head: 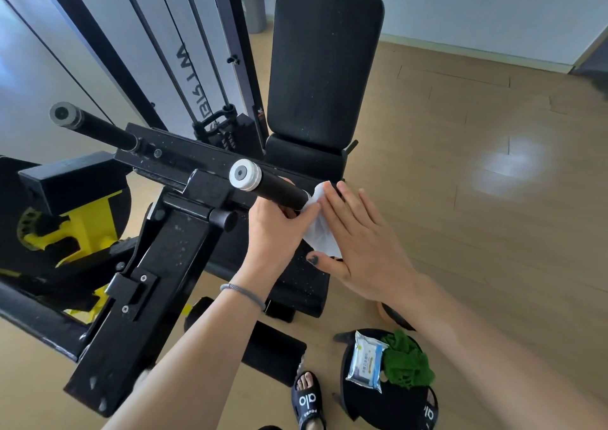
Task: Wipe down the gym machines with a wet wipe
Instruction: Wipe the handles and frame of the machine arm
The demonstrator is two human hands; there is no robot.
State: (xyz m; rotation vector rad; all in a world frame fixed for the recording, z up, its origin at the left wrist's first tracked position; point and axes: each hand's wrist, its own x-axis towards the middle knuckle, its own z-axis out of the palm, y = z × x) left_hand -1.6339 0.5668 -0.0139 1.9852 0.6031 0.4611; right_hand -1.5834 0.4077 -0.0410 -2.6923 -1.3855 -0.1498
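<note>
White wet wipe point(317, 228), crumpled, btwn both hands at black handle point(273, 189).

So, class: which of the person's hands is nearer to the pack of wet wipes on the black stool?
The right hand. It lies open against the white wipe, up and left of the pack of wet wipes. The left hand grips the wipe at the handle, farther left.

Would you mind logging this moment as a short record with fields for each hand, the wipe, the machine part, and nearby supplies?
left hand: grips the wet wipe at the handle
right hand: fingers straight, flat against the wipe
wet wipe: white, bunched at the inner end of the handle
handle: black grip with silver end cap
wipe pack: on a round black stool, beside a green cloth
</note>
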